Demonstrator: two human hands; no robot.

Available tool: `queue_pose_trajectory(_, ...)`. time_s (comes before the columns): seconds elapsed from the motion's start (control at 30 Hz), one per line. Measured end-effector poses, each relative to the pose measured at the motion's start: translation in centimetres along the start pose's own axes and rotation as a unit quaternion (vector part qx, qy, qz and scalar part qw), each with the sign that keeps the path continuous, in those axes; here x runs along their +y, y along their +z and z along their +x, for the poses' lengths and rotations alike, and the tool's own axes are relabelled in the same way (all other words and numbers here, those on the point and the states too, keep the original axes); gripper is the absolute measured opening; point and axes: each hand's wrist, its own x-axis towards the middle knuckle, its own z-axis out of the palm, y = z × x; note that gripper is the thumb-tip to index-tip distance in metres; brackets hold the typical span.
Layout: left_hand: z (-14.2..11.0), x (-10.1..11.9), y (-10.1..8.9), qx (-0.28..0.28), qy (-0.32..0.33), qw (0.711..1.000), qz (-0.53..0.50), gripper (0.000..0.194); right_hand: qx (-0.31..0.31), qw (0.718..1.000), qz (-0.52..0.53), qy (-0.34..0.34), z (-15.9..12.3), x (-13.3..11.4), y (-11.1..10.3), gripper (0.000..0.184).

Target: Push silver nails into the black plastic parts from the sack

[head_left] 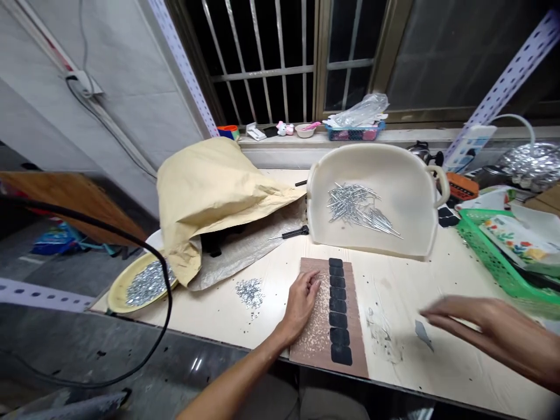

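Note:
My left hand rests on a brown wooden board, its fingers curled in near the board's upper part. Whether a small piece is between the fingertips is hidden. Just right of it, a column of several black rounded-square pieces lies along the board. Pale specks cover the board's left half. My right hand, smeared by motion, hovers at the right over the tabletop, fingers pointing left. Below its fingertips is a small grey flake-like piece. Left of the board sits a small heap of shiny metal bits.
A cream tub holding metal pins stands behind the board. A paper sack gapes at the left, beside a yellow bowl of metal bits. A black-handled pointed tool lies between sack and tub. A green basket is at right.

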Motion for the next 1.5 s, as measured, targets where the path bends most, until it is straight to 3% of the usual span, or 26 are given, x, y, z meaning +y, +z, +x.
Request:
queue_pose_trajectory(0.03,-0.2,0.1,-0.3,-0.001,0.008,1.000,0.003,0.029,-0.047,0.998,0.002,-0.032,3.5,-1.1,0.7,0.021)
queue_pose_trajectory(0.07,-0.3,0.2,-0.9,0.002,0.018,1.000,0.011,0.028,-0.052,0.997,0.002,-0.057,7.2,-2.2,1.9,0.024)
queue_pose_trajectory(0.13,-0.6,0.1,-2.9,0.025,0.036,0.998,0.054,0.027,-0.023,0.994,-0.011,-0.110,14.0,-3.9,5.5,0.031)
queue_pose_trajectory(0.23,-1.1,-1.0,-7.8,0.100,0.033,0.980,0.169,0.026,0.013,0.986,-0.075,-0.147,22.1,-5.2,12.3,0.035)
queue_pose_trajectory(0.33,-2.2,-3.2,-13.0,0.128,-0.007,0.954,0.273,0.026,0.004,0.979,-0.127,-0.161,27.3,-5.6,17.4,0.034)
queue_pose_trajectory(0.47,-3.6,-6.3,-17.0,0.086,-0.034,0.942,0.323,0.026,-0.017,0.967,-0.175,-0.186,30.4,-5.7,19.9,0.028)
queue_pose_trajectory(0.63,-3.7,-8.0,-17.4,0.042,-0.028,0.944,0.327,0.028,-0.008,0.959,-0.181,-0.218,30.6,-5.8,19.7,0.024)
queue_pose_trajectory(0.83,-3.1,-8.3,-17.7,0.015,-0.018,0.959,0.282,0.022,0.095,0.973,-0.041,-0.206,28.9,-7.6,17.8,0.025)
queue_pose_trajectory(1.0,-3.3,-8.0,-18.1,0.065,-0.058,0.969,0.231,0.014,0.124,0.977,0.081,-0.151,24.8,-11.0,15.8,0.029)
queue_pose_trajectory(1.1,-3.0,-6.8,-17.4,0.117,-0.127,0.981,0.089,0.017,0.094,0.977,0.136,-0.135,21.6,-13.5,15.4,0.027)
queue_pose_trajectory(1.2,-2.5,-4.7,-15.4,0.167,-0.202,0.957,-0.123,0.026,0.050,0.978,0.148,-0.137,18.9,-15.6,15.3,0.027)
queue_pose_trajectory(1.27,-2.1,-3.2,-13.8,0.188,-0.204,0.932,-0.231,0.029,0.043,0.982,0.134,-0.127,17.8,-16.5,15.0,0.028)
queue_pose_trajectory(1.4,-1.4,-0.6,-11.0,0.198,-0.190,0.890,-0.365,0.030,0.054,0.990,0.096,-0.086,16.8,-16.8,14.4,0.029)
queue_pose_trajectory(1.5,-1.1,0.6,-9.9,0.193,-0.180,0.872,-0.411,0.029,0.060,0.992,0.083,-0.071,16.3,-16.4,14.0,0.029)
